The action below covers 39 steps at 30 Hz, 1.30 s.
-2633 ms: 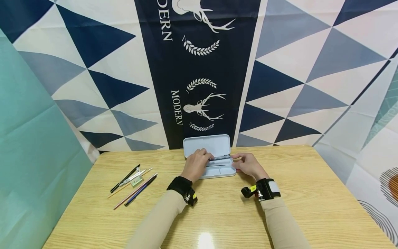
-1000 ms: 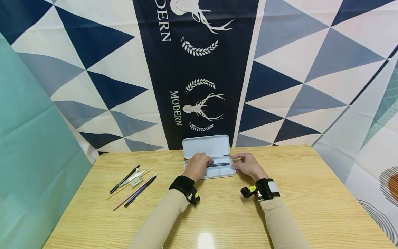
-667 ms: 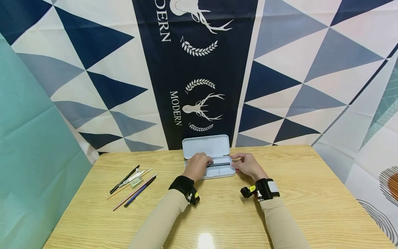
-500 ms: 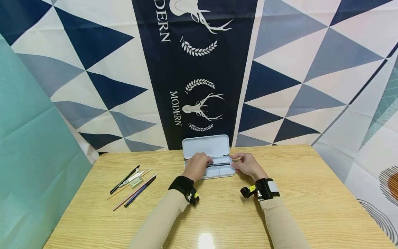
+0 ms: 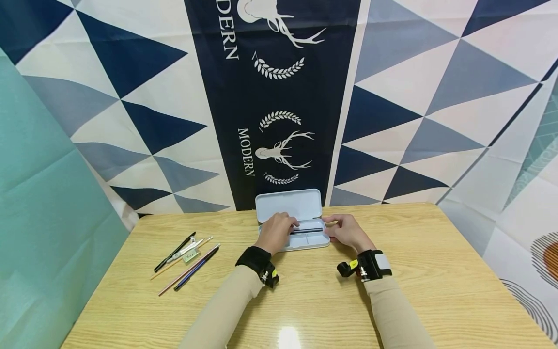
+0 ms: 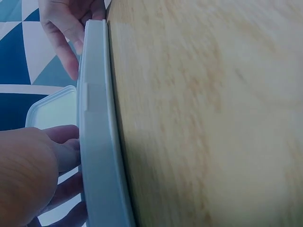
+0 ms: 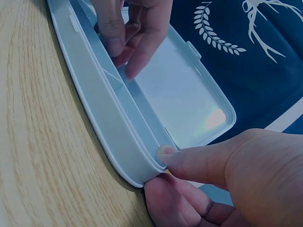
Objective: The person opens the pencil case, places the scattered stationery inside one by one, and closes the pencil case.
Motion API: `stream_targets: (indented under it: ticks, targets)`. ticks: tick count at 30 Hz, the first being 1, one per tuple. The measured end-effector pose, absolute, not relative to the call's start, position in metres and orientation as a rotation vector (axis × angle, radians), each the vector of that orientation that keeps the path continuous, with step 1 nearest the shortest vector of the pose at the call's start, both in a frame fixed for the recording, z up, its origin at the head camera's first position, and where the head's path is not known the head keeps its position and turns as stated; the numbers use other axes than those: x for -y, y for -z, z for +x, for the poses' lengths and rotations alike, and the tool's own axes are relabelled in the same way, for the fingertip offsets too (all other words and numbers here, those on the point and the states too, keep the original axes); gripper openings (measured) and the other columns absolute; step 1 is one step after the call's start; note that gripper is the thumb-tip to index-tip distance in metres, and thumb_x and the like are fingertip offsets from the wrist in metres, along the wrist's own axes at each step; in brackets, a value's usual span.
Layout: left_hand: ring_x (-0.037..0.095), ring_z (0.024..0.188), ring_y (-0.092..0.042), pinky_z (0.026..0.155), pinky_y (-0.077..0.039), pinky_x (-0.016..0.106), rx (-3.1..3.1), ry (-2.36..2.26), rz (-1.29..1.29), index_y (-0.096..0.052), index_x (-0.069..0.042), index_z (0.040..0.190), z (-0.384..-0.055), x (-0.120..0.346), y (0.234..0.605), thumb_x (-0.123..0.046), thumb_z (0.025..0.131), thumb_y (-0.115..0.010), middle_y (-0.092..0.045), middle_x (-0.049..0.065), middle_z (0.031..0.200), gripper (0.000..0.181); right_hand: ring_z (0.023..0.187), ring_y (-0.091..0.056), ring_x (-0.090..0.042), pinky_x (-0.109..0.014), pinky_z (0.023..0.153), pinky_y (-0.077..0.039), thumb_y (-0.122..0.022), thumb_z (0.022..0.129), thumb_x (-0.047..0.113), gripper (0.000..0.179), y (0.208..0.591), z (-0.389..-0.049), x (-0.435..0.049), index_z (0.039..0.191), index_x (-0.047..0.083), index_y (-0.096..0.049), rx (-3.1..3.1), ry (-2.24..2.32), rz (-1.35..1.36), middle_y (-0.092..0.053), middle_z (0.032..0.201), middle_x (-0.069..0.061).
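A light blue pencil case [image 5: 317, 239] lies at the table's back edge, its lid [image 5: 289, 202] tipped back against the wall cloth. My left hand [image 5: 275, 233] reaches into it from the left, thumb and fingers bent around one end of a thin dark pen-like stick [image 5: 310, 230]. The stick lies lengthwise over the tray; its left part is hidden by the hand. My right hand [image 5: 347, 231] grips the case's right end. In the right wrist view the thumb [image 7: 168, 153] presses inside the rim, with fingers [image 7: 168, 201] curled against the outer wall.
Left on the wooden table [image 5: 314, 300] lie a black pen [image 5: 175, 251], a pale-wood pencil [image 5: 173, 266], a white pen-like tool [image 5: 185, 249], a small green-and-clear eraser-like block [image 5: 191, 255], a pink pencil [image 5: 187, 271] and a blue pen [image 5: 196, 269]. Patterned cloth [image 5: 392, 116] hangs behind.
Since the oldest frame, my left hand has shifted slightly and the dark stick has come from the tray's back toward its middle. Over the last half second almost nothing moves; the right hand keeps its grip.
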<state>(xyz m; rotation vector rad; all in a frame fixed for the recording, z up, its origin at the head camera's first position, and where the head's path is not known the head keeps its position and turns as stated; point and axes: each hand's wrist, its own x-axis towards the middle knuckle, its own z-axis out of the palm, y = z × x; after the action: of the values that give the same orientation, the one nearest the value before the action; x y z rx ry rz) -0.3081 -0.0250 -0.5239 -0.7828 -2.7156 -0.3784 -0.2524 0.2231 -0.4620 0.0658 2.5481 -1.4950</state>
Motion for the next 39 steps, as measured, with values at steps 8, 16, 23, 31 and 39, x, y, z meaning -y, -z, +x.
stream_targets:
  ticks: [8,16,23,31,39]
  targets:
    - [0.016,0.093,-0.074,0.076,-0.064,0.03,2.649,0.383,-0.805,-0.088,-0.028,0.114,-0.313,0.026,0.525,-0.014,0.104,-0.081,-0.079,-0.005,0.099,0.019,0.074,-0.062,-0.012,-0.02,0.069,-0.057,-0.074,0.104,0.004,0.048,0.463,-0.252,-0.224,0.152,-0.003,-0.067,-2.548,1.495,0.068,-0.058,0.079,-0.001]
    - [0.016,0.091,-0.074,0.07,-0.063,0.031,2.59,0.371,-0.804,-0.089,-0.029,0.111,-0.32,0.025,0.524,-0.014,0.102,-0.082,-0.078,-0.006,0.096,0.019,0.074,-0.062,-0.012,-0.019,0.07,-0.058,-0.074,0.105,0.004,0.048,0.464,-0.253,-0.224,0.152,-0.003,-0.067,-2.535,1.509,0.068,-0.056,0.077,-0.001]
    - [0.016,0.09,-0.074,0.071,-0.064,0.032,2.55,0.332,-0.815,-0.088,-0.031,0.109,-0.324,0.024,0.523,-0.014,0.101,-0.082,-0.078,-0.007,0.095,0.02,0.075,-0.062,-0.013,-0.02,0.07,-0.058,-0.073,0.105,0.004,0.048,0.463,-0.253,-0.224,0.152,-0.003,-0.067,-2.535,1.505,0.069,-0.056,0.078,-0.001]
    - [0.02,0.095,-0.075,0.073,-0.064,0.035,2.577,0.381,-0.821,-0.088,-0.03,0.114,-0.325,0.023,0.51,-0.011,0.102,-0.08,-0.08,-0.004,0.099,0.024,0.073,-0.062,-0.014,-0.021,0.07,-0.057,-0.073,0.105,0.005,0.048,0.462,-0.252,-0.225,0.152,-0.002,-0.067,-2.543,1.493,0.071,-0.055,0.076,-0.001]
    - [0.02,0.095,-0.075,0.072,-0.065,0.035,2.559,0.334,-0.841,-0.087,-0.031,0.115,-0.325,0.022,0.512,-0.013,0.102,-0.082,-0.08,-0.005,0.1,0.023,0.074,-0.062,-0.014,-0.021,0.069,-0.056,-0.073,0.105,0.005,0.047,0.464,-0.252,-0.225,0.152,-0.002,-0.067,-2.542,1.498,0.073,-0.057,0.079,-0.002]
